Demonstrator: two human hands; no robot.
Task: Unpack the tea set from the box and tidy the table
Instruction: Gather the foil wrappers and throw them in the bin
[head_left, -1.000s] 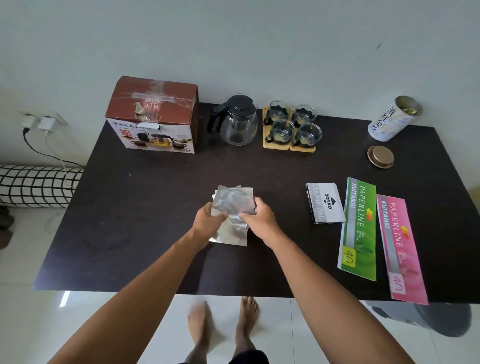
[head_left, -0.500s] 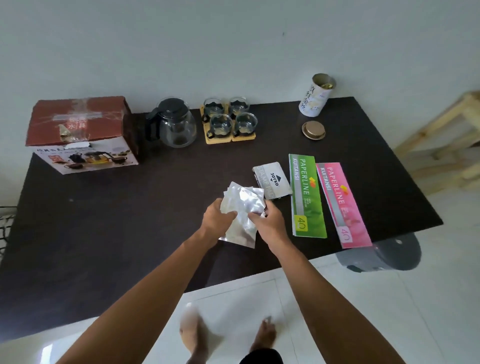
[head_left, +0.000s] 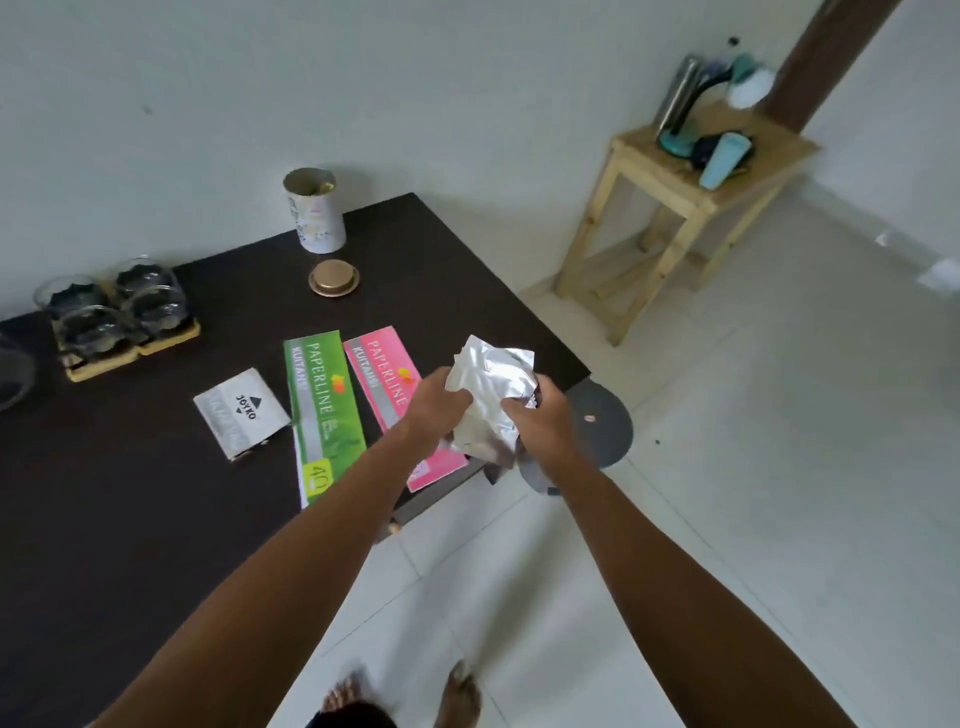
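Head view: both hands have carried the crumpled silver foil bags rightward, past the table edge. Left hand and right hand pinch them together, arms stretched forward.

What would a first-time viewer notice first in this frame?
Probably the crumpled silver foil packaging, gripped by the left hand and the right hand over the table's right edge, above a grey round bin on the floor. Next, the green booklet and pink booklet lying side by side on the dark table.
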